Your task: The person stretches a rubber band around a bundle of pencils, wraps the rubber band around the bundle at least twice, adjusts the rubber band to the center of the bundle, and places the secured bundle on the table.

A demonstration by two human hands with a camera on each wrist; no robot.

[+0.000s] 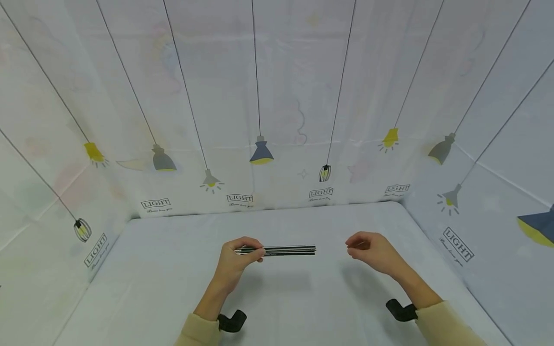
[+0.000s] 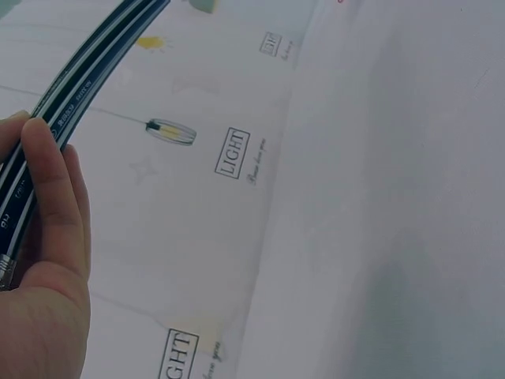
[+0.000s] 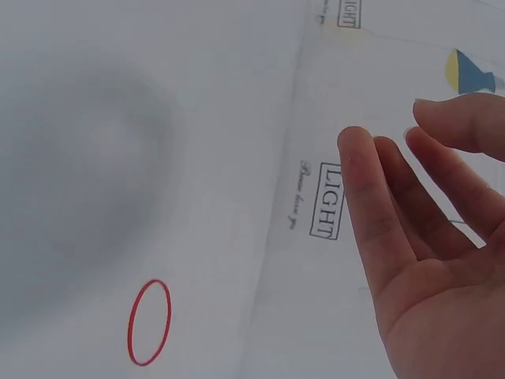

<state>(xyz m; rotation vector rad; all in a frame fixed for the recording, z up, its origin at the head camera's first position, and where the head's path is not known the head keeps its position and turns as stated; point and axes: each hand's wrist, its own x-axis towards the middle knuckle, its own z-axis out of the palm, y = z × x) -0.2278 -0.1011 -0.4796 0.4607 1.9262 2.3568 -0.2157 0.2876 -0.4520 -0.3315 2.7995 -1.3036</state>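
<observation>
In the head view, my left hand [image 1: 235,262] pinches a small bundle of dark, light-striped pencils [image 1: 290,250] between thumb and fingers. The bundle points right, held above the white surface with its shadow below. Seen from the left wrist, the pencils [image 2: 87,75] carry small printed lettering, and a metal ferrule shows at the lower end beside the palm. My right hand [image 1: 374,252] hovers to the right of the bundle, apart from it, with fingers loosely bent and nothing between them. A thin red ring [image 3: 150,322], like a rubber band, appears in the right wrist view.
A white cloth-covered table [image 1: 173,274] lies under both hands. Pale sheets printed with hanging lamps and "LIGHT" labels stand behind it, with a left side sheet [image 1: 39,202] and a right side sheet [image 1: 497,192].
</observation>
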